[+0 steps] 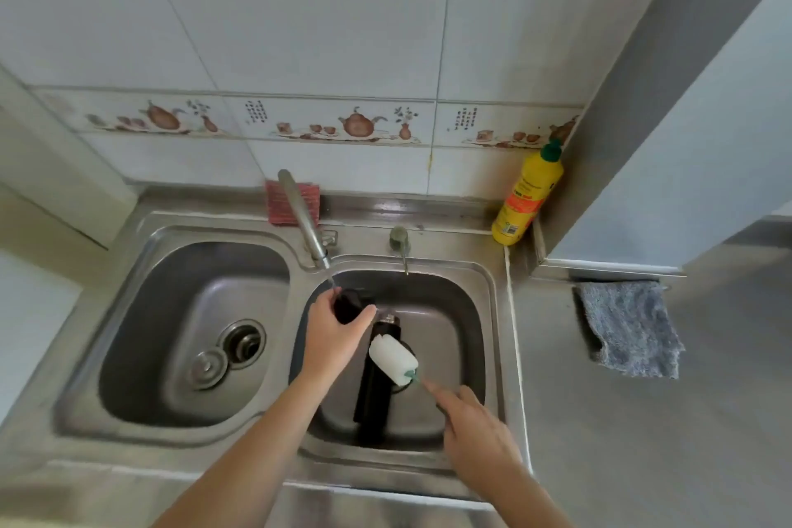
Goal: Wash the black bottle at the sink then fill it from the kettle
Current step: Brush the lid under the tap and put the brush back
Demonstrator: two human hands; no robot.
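The black bottle [373, 390] lies on its side in the right basin of the steel double sink [493, 313], mouth pointing toward the tap. My left hand [332, 332] holds a small black cap [348, 304] under the spout of the tap [306, 223], where a thin stream of water runs. My right hand [475, 420] grips the handle of a bottle brush, whose white sponge head [393, 358] hovers over the bottle's upper part. No kettle is in view.
The left basin holds a drain [242, 342] and a loose plug [209, 367]. A yellow detergent bottle [529, 197] stands in the back right corner. A grey cloth [630, 328] lies on the counter at right. A red scouring pad [278, 204] leans behind the tap.
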